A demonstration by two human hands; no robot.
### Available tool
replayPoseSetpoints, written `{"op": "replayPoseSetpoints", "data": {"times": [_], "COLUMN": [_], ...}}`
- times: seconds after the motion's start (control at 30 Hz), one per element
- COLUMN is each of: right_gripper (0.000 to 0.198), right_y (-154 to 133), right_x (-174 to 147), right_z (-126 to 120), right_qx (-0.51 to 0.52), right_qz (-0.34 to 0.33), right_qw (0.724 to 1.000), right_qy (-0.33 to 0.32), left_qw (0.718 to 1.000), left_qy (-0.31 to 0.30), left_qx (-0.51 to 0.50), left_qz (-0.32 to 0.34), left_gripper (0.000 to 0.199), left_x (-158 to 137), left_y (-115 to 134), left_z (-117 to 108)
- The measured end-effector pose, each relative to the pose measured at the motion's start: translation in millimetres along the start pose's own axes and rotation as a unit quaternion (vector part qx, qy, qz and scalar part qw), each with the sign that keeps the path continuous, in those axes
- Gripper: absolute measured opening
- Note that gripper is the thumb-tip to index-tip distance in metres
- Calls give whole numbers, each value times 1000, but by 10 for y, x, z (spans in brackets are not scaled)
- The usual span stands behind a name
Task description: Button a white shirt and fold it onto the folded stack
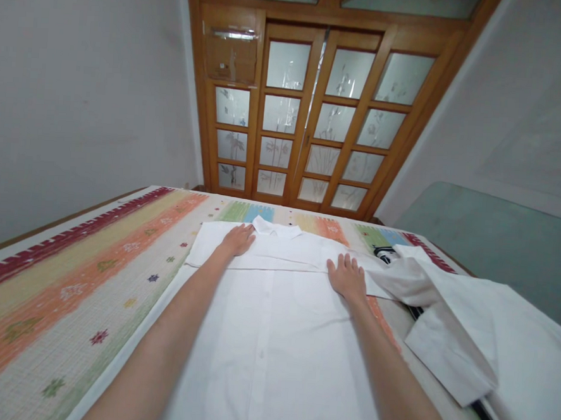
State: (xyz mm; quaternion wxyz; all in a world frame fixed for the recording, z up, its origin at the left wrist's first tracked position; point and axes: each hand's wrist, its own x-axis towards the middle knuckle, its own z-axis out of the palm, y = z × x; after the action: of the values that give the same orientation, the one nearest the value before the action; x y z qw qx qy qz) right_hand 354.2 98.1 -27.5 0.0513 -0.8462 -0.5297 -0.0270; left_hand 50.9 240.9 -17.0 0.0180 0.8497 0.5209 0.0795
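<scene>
From the head camera I have a white button-up shirt (282,337) laid out front side up in the middle of my view, its collar (277,229) pointing away from me and its button placket running down toward me. It lies on a striped, patterned bedspread (109,288). My left hand (239,240) rests palm down on the shirt just left of the collar, fingers extended and close together. My right hand (347,276) is also palm down, near the shirt's right-hand edge, with its fingers a little spread. Neither hand is clenched; both press flat on the fabric, and I see no pinch on it. A straight edge of cloth crosses the shirt below the collar, roughly level with the hands.

To the right of my right hand I have more white fabric (528,352), loosely heaped; I cannot tell whether any of it joins the shirt. A black-and-white item (383,253) peeks out beside it. Beyond that stands a pale green panel (493,229). At the far end I see wood-framed glass doors (282,92), with cardboard (230,58) covering one upper-left pane.
</scene>
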Motion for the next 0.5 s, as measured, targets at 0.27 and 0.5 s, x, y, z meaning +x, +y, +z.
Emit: {"op": "replayPoseSetpoints", "data": {"times": [0.27, 0.5], "right_gripper": [64, 65], "right_y": [3, 6], "right_x": [-4, -6], "right_z": [-2, 0], "right_qx": [2, 2], "right_qz": [1, -5], "right_qw": [1000, 1000], "right_qy": [0, 6], "left_qw": [995, 995], "left_qy": [-58, -58], "left_qx": [7, 17], "left_qz": [-84, -83], "left_gripper": [61, 58], "left_x": [68, 46], "left_y": [112, 129], "left_z": [-40, -30]}}
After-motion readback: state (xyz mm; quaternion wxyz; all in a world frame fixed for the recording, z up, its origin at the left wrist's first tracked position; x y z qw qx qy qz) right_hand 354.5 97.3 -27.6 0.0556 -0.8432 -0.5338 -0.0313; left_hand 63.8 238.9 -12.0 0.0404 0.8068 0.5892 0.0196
